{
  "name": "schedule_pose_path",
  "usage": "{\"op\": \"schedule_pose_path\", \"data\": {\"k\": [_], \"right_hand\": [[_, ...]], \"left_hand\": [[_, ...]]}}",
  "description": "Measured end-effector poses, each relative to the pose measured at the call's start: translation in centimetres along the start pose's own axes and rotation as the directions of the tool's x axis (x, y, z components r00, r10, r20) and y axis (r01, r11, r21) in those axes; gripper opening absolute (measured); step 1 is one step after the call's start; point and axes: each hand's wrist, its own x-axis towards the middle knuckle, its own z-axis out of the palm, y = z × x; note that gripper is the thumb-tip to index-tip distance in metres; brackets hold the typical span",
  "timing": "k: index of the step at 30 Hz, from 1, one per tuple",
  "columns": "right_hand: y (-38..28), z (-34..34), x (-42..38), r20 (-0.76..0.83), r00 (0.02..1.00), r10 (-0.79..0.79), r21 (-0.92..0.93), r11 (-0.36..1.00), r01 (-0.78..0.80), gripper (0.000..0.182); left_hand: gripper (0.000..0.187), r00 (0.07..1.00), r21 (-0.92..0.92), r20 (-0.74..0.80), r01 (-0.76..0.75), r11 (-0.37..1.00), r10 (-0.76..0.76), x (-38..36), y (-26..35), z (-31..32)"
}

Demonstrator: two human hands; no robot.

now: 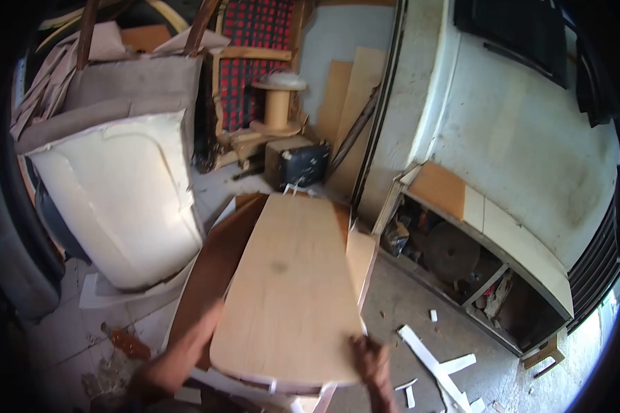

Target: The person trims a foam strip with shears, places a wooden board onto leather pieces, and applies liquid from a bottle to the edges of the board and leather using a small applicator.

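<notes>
A light wooden board with rounded near corners lies in front of me, on top of a brown sheet. My right hand is closed at the board's near right edge, with its fingers curled against the rim. On the opposite side, my left hand is at the board's left edge; it is blurred and its fingers are hidden. Another pale board piece sticks out from beneath on the right. White strips show under the near edge.
A chair with a cream padded back stands at the left. Behind are a wooden spool and a black box. A low cabinet lines the right wall. White scraps litter the floor, near a brown bottle.
</notes>
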Motion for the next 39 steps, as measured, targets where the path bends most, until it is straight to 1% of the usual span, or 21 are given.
{"op": "schedule_pose_path", "data": {"k": [1,2,3,5,6,7,9,13,15,17,19,21,23,25,26,28,32,34,35,37,39], "right_hand": [[-4.0,-0.9,0.8,0.04,0.996,-0.079,-0.017,0.997,0.08,0.039],[-5.2,-1.2,1.8,0.031,0.995,-0.093,0.165,0.982,0.087,0.042],[-7.3,-1.9,2.7,0.032,0.998,-0.061,0.106,0.993,0.058,0.045],[-13.1,-1.8,1.8,-0.005,1.0,0.017,0.124,0.992,-0.017,0.05],[-14.7,-1.8,0.9,-0.06,0.998,0.001,0.059,0.998,0.002,0.049],[-15.2,-2.0,0.3,-0.111,0.992,-0.056,-0.029,0.998,0.053,0.048],[-15.9,-2.0,-1.4,-0.161,0.978,-0.133,0.009,0.991,0.136,0.047],[-16.3,-1.9,-4.6,-0.186,0.975,-0.119,0.129,0.981,0.144,0.049],[-15.6,-1.0,-6.0,-0.159,0.979,-0.131,0.196,0.967,0.161,0.036],[-14.0,0.7,-6.3,-0.133,0.991,-0.025,0.179,0.983,0.049,0.038],[-8.5,2.4,-5.3,-0.006,0.999,-0.034,0.075,0.997,0.034,0.04],[-3.7,5.2,-5.0,0.004,0.999,0.034,-0.081,0.996,-0.033,0.046],[5.6,8.6,-4.1,0.005,0.994,0.109,-0.259,0.96,-0.104,0.046],[14.2,11.8,-4.3,0.067,0.971,0.228,-0.364,0.912,-0.189,0.051],[16.3,12.2,-5.1,0.086,0.955,0.284,-0.316,0.917,-0.245,0.053],[16.3,11.7,-5.5,0.122,0.927,0.354,-0.256,0.914,-0.316,0.056],[14.8,10.5,-5.2,0.154,0.868,0.472,-0.197,0.876,-0.441,0.057],[16.6,10.1,-4.9,0.103,0.858,0.503,-0.221,0.853,-0.473,0.056],[16.7,9.7,-4.9,0.123,0.858,0.499,-0.24,0.853,-0.463,0.056],[16.4,8.9,-5.4,-0.007,0.941,0.339,-0.264,0.907,-0.329,0.055],[15.5,8.4,-5.8,-0.022,0.952,0.305,-0.321,0.9,-0.296,0.056]], "left_hand": [[0.037,0.981,-0.726,0.046,-0.097,0.681,0.188,-1.5,3.8,-1.6],[0.037,0.949,-0.808,0.062,-0.134,0.574,0.308,-0.6,6.4,-3.6],[0.035,0.796,-0.595,-0.156,-0.548,0.588,0.585,-7.7,19.3,-5.3],[0.032,0.966,-0.759,-0.074,-0.214,0.615,0.246,-7.7,21.4,-7.7],[0.031,0.965,-0.628,-0.126,-0.256,0.734,0.229,-9.0,23.5,-8.7],[0.036,0.955,-0.608,-0.155,-0.294,0.738,0.253,-8.9,24.2,-9.6],[0.036,0.886,-0.253,-0.288,-0.436,0.864,0.363,-11.2,24.5,-10.2],[0.036,0.887,-0.402,-0.35,-0.434,0.807,0.302,-9.6,19.2,-9.7],[0.032,0.931,-0.646,-0.29,-0.362,0.672,0.222,-6.8,14.0,-8.8],[0.032,0.906,-0.718,-0.335,-0.424,0.551,0.259,-3.6,9.0,-7.3],[0.033,0.934,-0.629,-0.275,-0.355,0.692,0.229,-1.7,3.6,-7.1],[0.033,0.965,-0.512,-0.255,-0.186,0.839,0.058,-0.4,-0.6,-5.8],[0.034,0.962,-0.482,-0.271,-0.122,0.868,-0.015,3.5,-8.7,-2.7],[0.032,0.939,-0.054,-0.34,0.042,0.998,-0.058,4.8,-14.5,-0.2],[0.032,0.936,-0.058,-0.348,0.035,0.998,-0.053,4.4,-15.3,0.4],[0.032,0.925,0.242,-0.38,0.106,0.964,-0.007,3.8,-15.8,1.6],[0.032,0.952,0.208,-0.293,0.159,0.965,-0.093,3.5,-13.8,1.3],[0.033,0.919,0.312,-0.39,0.084,0.946,0.048,3.5,-14.5,2.4],[0.033,0.913,0.296,-0.408,0.105,0.949,0.027,3.2,-14.3,2.6],[0.032,0.957,0.36,-0.29,0.081,0.93,0.029,3.1,-13.4,2.9],[0.031,0.953,0.35,-0.304,0.109,0.931,0.003,2.4,-12.0,3.7]]}}
